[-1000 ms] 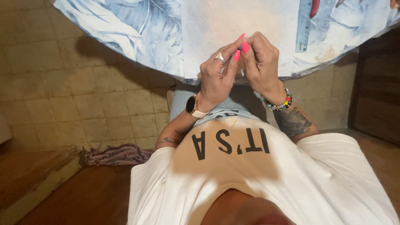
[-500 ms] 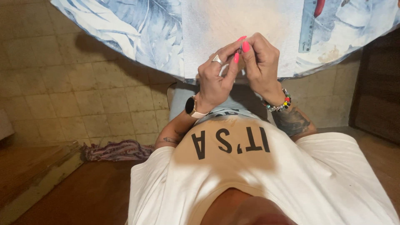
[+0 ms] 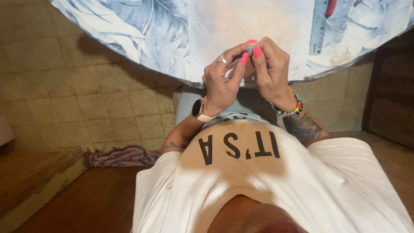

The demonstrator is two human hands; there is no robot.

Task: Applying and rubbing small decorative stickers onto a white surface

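Note:
My left hand (image 3: 222, 82), with a ring and a pale-strapped watch, and my right hand (image 3: 271, 71), with a bead bracelet, meet at the near edge of the table. Their fingertips, with pink nails, pinch a small pale object (image 3: 249, 45) between them, and most of it is hidden by the fingers. Under the hands lies a white sheet (image 3: 241, 21) on the blue leaf-patterned tablecloth (image 3: 142, 30). My white t-shirt fills the lower part of the view.
A pale blue ruler (image 3: 319, 26) and a red thing (image 3: 330, 6) lie on the table at the upper right. A tiled floor (image 3: 64, 99) is at the left, with a crumpled patterned rag (image 3: 120, 156) beside a wooden step (image 3: 39, 181). Dark wooden furniture (image 3: 394, 99) stands at the right.
Both hands stay together at the table edge. Only the fingertips shift slightly around the small object.

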